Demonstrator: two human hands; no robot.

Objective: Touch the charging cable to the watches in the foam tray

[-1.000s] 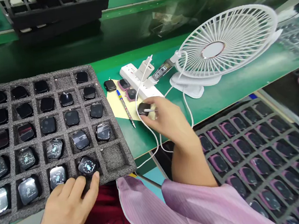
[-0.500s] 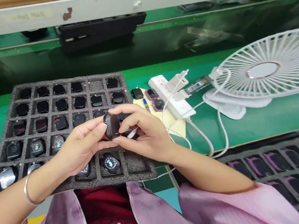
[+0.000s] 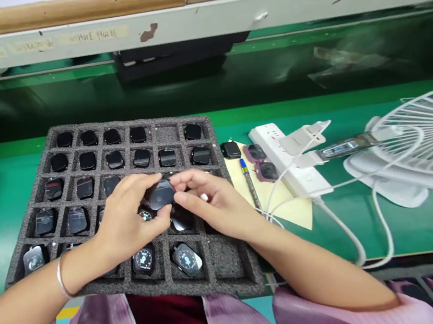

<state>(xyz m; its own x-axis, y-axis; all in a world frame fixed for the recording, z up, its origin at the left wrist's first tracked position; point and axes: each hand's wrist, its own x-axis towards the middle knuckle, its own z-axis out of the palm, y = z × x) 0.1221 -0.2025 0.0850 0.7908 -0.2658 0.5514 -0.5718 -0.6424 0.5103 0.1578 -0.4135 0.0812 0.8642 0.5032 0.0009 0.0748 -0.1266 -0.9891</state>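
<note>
A dark smartwatch without a strap (image 3: 161, 194) is held above the foam tray (image 3: 231, 285), its glossy face tilted up. My left hand (image 3: 128, 215) grips it between thumb and fingers from the left. The thumb and forefinger of my right hand (image 3: 219, 203) close on its right edge. A small white object (image 3: 204, 197) shows by the curled fingers of that hand; its kind is unclear. Below, the grey tray holds rows of similar watches, several with lit dials, such as the near watch (image 3: 188, 259). My hands hide some middle compartments.
Right of the tray lie a black watch (image 3: 231, 150), two purple-framed pieces (image 3: 267, 170) and a marker pen (image 3: 249, 181) on yellow paper (image 3: 302, 213). A white power strip (image 3: 310, 184) with cables and a white fan (image 3: 431, 141) stand beyond. A shelf edge (image 3: 199, 24) crosses above.
The smartwatch has turned from edge-on to face up between my hands. My left hand has moved over its top edge. The whole view has shifted, so the tray appears lower and farther right.
</note>
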